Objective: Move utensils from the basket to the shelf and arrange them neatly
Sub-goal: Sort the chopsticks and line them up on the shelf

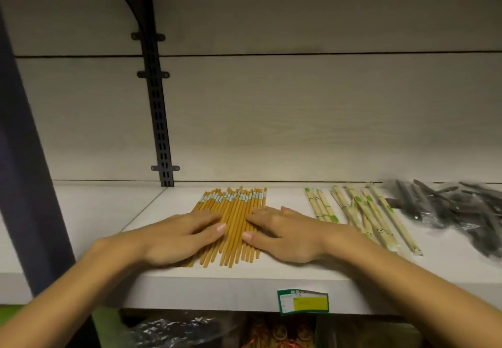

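Observation:
A flat row of orange-brown wooden chopsticks with pale labelled tops lies on the white shelf. My left hand rests flat on the left side of the pile, fingers straight and pointing right. From the other side my right hand presses on the pile with straight fingers pointing left. The two hands nearly meet over the middle of the chopsticks. No basket is in view.
Pale paper-wrapped chopsticks lie in loose groups to the right. Dark bagged cutlery sits at the far right. A black slotted upright runs up the back wall. A green price label hangs on the shelf's front edge.

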Available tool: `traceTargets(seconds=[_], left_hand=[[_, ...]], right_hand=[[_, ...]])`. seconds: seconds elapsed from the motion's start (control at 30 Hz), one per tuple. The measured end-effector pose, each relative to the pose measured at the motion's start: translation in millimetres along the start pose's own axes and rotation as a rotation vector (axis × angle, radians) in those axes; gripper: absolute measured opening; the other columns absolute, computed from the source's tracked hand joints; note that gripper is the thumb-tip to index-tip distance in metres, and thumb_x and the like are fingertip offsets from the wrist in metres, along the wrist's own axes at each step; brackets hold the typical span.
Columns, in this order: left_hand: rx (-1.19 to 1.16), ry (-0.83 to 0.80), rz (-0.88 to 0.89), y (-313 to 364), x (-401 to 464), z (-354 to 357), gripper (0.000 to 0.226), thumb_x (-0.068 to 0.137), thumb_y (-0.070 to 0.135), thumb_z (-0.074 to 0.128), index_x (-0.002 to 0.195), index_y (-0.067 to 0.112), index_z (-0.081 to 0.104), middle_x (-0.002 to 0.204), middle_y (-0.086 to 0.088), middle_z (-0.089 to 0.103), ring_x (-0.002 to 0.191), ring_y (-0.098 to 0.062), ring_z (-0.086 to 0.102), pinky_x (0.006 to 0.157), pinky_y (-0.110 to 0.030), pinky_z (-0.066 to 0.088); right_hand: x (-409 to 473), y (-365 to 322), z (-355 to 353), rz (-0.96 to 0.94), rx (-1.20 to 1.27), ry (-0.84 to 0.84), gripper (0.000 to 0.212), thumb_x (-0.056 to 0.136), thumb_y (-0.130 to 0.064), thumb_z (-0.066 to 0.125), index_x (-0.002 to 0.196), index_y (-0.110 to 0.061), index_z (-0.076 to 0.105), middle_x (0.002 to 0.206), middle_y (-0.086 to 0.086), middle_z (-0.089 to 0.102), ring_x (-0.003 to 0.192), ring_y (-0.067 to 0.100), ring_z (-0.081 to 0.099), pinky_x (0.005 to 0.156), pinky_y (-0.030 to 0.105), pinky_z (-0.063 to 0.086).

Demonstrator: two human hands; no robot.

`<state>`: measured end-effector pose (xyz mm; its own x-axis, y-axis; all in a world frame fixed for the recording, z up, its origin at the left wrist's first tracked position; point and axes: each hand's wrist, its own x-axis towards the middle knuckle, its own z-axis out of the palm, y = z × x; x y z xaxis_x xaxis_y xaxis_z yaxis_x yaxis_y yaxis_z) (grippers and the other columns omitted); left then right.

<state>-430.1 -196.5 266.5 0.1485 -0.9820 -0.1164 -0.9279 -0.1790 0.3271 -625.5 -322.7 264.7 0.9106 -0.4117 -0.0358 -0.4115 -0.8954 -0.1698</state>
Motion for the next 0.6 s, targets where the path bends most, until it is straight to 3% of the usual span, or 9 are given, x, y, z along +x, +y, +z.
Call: traceTargets(seconds=[0.03,0.1,0.17,0.3,0.4,0.47,0.6], left_hand=[[-0.011,0.100,0.033,-1,0,-1,0.085,0.076,0.081,0.018,0.149,0.040,0.023,0.157,0.013,0.022,0.140,-0.006,0.025,0.112,-0.025,0.020],[0.024,0.240,0.084,-1,3,-1,0.075,0.082,0.075,0.021,0.147,0.038,0.029,0.156,0.011,0.026,0.138,-0.006,0.027,0.110,-0.026,0.023],[0.086,0.225,0.112,3,10,2,0.070,0.085,0.070,0.022,0.148,0.040,0.022,0.160,0.012,0.013,0.145,-0.009,0.012,0.116,-0.033,0.013],[0.156,0.075,0.203,11,21,13,0.069,0.084,0.074,0.019,0.148,0.052,0.004,0.160,0.016,-0.003,0.147,-0.008,-0.007,0.118,-0.035,-0.003],[0.194,0.013,0.229,12,26,16,0.066,0.083,0.076,0.016,0.144,0.058,0.003,0.159,0.018,-0.008,0.146,-0.007,-0.012,0.117,-0.036,-0.009],[0.207,0.004,0.231,11,28,15,0.067,0.081,0.078,0.014,0.144,0.058,0.007,0.159,0.018,-0.007,0.146,-0.007,-0.011,0.118,-0.037,-0.010],[0.144,0.055,0.254,14,31,12,0.078,0.076,0.087,0.015,0.144,0.051,0.025,0.158,0.016,0.016,0.146,-0.010,0.013,0.120,-0.042,0.012]], right_hand=[[1,-1,-1,-0.011,0.050,0.038,0.058,0.100,-0.053,0.028,0.147,-0.019,0.035,0.151,0.003,0.038,0.139,0.022,0.034,0.115,0.038,0.024],[3,-1,-3,-0.001,0.123,0.111,0.056,0.100,-0.052,0.033,0.147,-0.021,0.035,0.151,0.001,0.039,0.135,0.021,0.040,0.111,0.035,0.032],[8,1,-4,0.040,0.103,0.120,0.058,0.099,-0.054,0.035,0.148,-0.023,0.033,0.152,0.000,0.038,0.135,0.020,0.039,0.112,0.035,0.032],[1,11,-8,0.083,0.155,0.136,0.044,0.098,-0.052,0.041,0.133,-0.028,0.053,0.133,-0.001,0.060,0.122,0.017,0.053,0.106,0.035,0.041],[-25,37,-17,0.153,-0.042,0.309,0.047,0.096,-0.051,0.044,0.136,-0.027,0.052,0.141,-0.005,0.053,0.130,0.016,0.047,0.109,0.031,0.035],[-49,59,-23,0.274,-0.186,0.279,0.054,0.095,-0.057,0.042,0.140,-0.028,0.047,0.147,-0.004,0.046,0.135,0.018,0.041,0.111,0.032,0.029],[-93,82,-22,0.491,-0.040,0.167,0.080,0.082,-0.074,0.030,0.150,-0.030,0.031,0.158,-0.002,0.028,0.144,0.020,0.026,0.117,0.040,0.021]])
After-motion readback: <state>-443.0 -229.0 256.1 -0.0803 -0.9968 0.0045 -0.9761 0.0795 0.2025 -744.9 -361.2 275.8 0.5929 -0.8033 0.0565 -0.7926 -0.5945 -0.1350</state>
